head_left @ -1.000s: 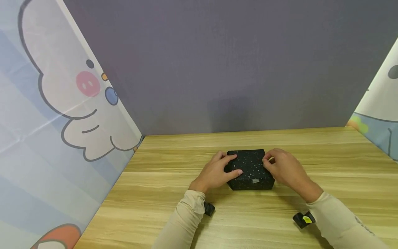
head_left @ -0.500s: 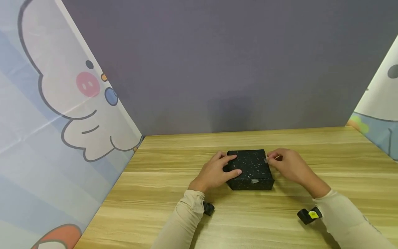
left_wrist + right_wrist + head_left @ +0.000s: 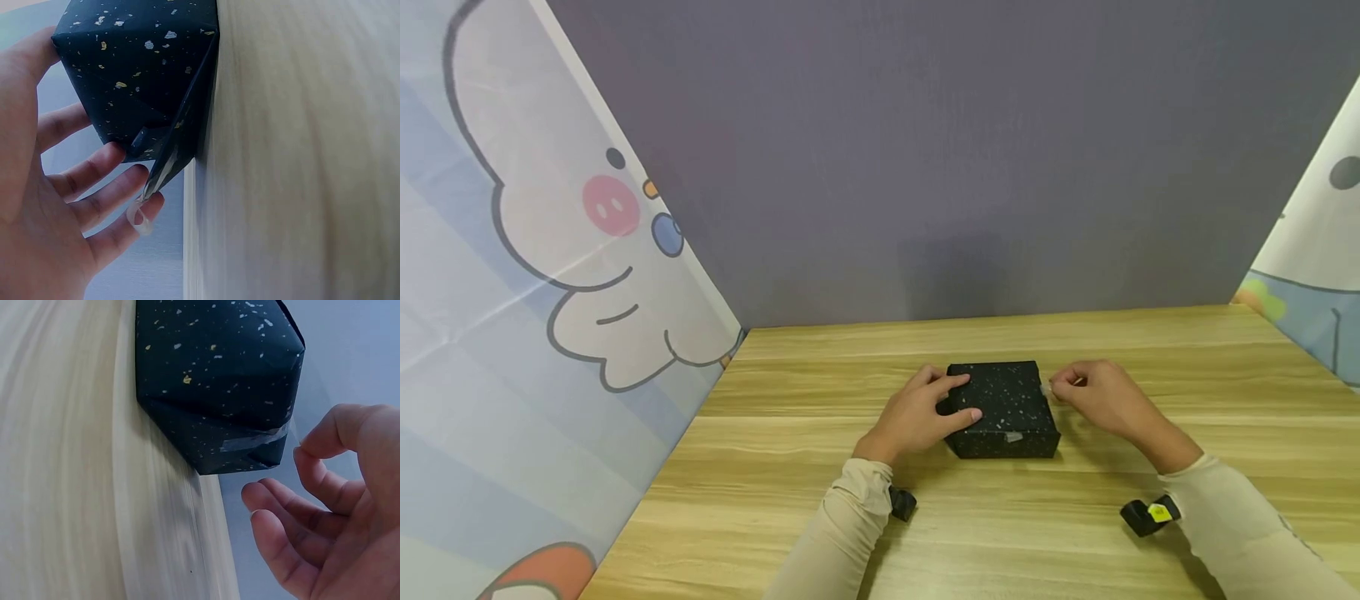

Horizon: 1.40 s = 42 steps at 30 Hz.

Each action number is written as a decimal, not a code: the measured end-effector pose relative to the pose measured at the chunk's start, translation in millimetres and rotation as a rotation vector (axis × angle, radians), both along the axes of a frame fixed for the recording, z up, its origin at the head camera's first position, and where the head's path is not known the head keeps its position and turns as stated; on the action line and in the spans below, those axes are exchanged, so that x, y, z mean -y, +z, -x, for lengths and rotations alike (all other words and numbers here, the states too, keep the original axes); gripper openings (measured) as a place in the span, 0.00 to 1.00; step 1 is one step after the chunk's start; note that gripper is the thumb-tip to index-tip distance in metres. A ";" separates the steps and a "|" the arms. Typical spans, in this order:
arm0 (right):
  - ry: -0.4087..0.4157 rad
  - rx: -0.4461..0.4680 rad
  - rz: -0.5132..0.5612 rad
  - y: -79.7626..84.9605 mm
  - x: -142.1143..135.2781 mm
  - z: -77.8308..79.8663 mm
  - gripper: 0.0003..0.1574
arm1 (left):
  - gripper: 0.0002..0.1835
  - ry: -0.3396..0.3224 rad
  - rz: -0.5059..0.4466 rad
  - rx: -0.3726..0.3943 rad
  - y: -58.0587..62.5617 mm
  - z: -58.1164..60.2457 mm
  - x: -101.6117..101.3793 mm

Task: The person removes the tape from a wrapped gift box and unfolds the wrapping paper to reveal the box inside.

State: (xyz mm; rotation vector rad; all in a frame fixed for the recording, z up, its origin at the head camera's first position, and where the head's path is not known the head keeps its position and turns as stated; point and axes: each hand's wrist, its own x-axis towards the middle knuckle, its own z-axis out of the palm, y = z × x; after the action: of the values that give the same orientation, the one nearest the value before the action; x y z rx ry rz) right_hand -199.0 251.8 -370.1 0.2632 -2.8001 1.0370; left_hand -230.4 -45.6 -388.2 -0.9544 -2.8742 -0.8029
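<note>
A box wrapped in black speckled paper (image 3: 1003, 396) lies on the wooden table. My left hand (image 3: 917, 417) rests on its left end, thumb and index finger stretched over the top. In the left wrist view a folded paper flap (image 3: 181, 134) sticks out at that end, a curled bit of clear tape (image 3: 139, 219) hanging from its tip beside the fingers. At the right end, my right hand (image 3: 1097, 396) pinches the loose end of a clear tape strip between thumb and index finger. The rest of this strip (image 3: 253, 440) lies across the folded paper end.
Another small piece of tape (image 3: 1013, 437) sits on the box's front side. A grey panel (image 3: 962, 167) rises behind the table (image 3: 820, 375), with cartoon-printed sheets (image 3: 550, 208) at the sides. Both wrists wear small black cameras (image 3: 1142, 517).
My right hand has moved from the box's right edge slightly outward to the right, and the tape strip between fingers and box has come into sight. My left hand stays in place.
</note>
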 end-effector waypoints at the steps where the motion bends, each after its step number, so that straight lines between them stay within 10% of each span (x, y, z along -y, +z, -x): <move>1: 0.000 0.006 -0.003 -0.6 -0.5 0.0 0.13 | 0.36 0.000 -0.002 0.002 -0.6 -0.1 0.0; 29: 0.013 0.227 0.001 -12.6 -23.6 4.8 0.16 | 0.35 -0.011 -0.027 -0.007 0.4 0.9 -0.6; 42: -0.026 0.141 0.030 -16.2 -23.7 5.7 0.21 | 0.32 -0.044 -0.016 -0.037 -0.2 -1.1 0.5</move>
State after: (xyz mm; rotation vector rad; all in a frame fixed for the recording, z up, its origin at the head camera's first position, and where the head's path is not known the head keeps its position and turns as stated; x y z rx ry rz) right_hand -204.7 275.4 -386.2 0.1563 -2.9006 1.1322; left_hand -229.3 -46.0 -388.3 -1.0235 -2.8200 -0.8017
